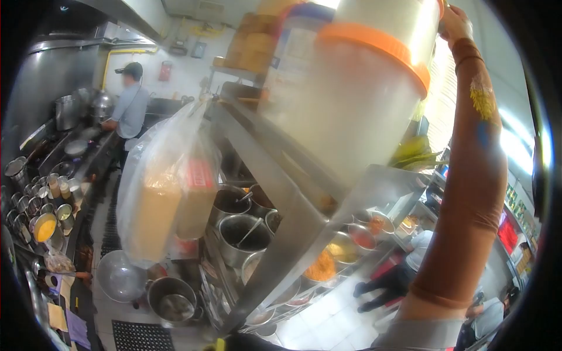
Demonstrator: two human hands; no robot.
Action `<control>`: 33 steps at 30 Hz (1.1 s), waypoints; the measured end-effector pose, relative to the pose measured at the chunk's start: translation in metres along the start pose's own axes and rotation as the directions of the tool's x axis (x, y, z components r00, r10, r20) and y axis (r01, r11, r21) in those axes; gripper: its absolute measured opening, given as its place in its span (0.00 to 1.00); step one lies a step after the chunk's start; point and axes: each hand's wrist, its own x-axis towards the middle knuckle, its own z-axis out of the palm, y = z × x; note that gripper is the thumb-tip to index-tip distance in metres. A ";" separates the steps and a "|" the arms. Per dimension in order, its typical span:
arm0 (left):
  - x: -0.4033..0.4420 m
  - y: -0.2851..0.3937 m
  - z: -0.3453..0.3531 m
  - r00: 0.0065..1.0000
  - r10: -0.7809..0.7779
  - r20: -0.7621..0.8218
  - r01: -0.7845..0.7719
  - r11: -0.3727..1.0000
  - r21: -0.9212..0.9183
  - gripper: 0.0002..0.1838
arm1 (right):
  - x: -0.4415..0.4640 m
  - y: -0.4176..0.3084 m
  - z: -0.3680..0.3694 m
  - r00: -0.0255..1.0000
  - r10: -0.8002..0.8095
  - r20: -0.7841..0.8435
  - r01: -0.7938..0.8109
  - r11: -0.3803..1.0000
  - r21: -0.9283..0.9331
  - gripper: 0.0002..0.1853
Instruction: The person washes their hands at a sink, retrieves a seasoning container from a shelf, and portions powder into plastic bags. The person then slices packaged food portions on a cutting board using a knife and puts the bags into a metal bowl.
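Note:
My right arm, in a brown sleeve, reaches up along the right side. At the top edge my right hand (456, 26) is closed at the side of an upper translucent plastic tub (383, 20), its fingers partly hidden. That tub sits on a larger cloudy plastic tub (345, 99) with an orange rim (374, 52). The larger tub stands on a high steel shelf (316, 228). Beside them is a blue-lidded container (295, 50). My left hand is out of view.
A clear plastic bag (158, 187) holding boxes hangs from the shelf. Below are steel pots (243, 237) and an orange food pan (321, 266). A co-worker (130, 102) stands at the stove on the left; another person (404, 269) is at lower right.

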 end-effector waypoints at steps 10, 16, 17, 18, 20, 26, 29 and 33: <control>0.004 -0.004 0.029 0.999 0.036 0.008 -0.035 0.999 -0.013 0.15 | -0.005 -0.019 -0.057 0.987 -0.056 -0.151 0.057 0.998 0.002 0.28; 0.014 -0.015 0.025 0.999 0.049 0.011 -0.049 0.999 0.015 0.15 | -0.022 -0.038 -0.090 0.984 -0.069 -0.163 0.065 0.997 -0.028 0.28; 0.016 -0.015 0.021 0.999 0.048 0.006 -0.048 0.999 0.012 0.15 | -0.025 -0.041 -0.096 0.984 -0.067 -0.166 0.062 0.998 -0.033 0.28; 0.014 -0.016 0.019 0.999 0.050 0.004 -0.050 0.999 0.015 0.16 | -0.026 -0.044 -0.103 0.983 -0.066 -0.173 0.060 0.997 -0.041 0.29; 0.017 -0.013 0.015 0.998 0.059 -0.002 -0.059 0.998 0.016 0.16 | -0.033 -0.048 -0.113 0.983 -0.070 -0.173 0.062 0.997 -0.049 0.29; 0.026 -0.008 0.006 0.996 0.092 -0.016 -0.091 0.996 0.020 0.17 | -0.045 -0.069 -0.149 0.982 -0.055 -0.183 0.046 0.997 -0.054 0.30; 0.030 -0.006 0.011 0.994 0.110 -0.024 -0.110 0.994 0.008 0.17 | -0.053 -0.083 -0.163 0.981 -0.024 -0.192 0.026 1.000 0.009 0.30; 0.031 0.001 0.017 0.988 0.155 -0.023 -0.155 0.988 -0.006 0.18 | -0.060 -0.095 -0.184 0.982 -0.028 -0.186 0.053 0.990 0.132 0.30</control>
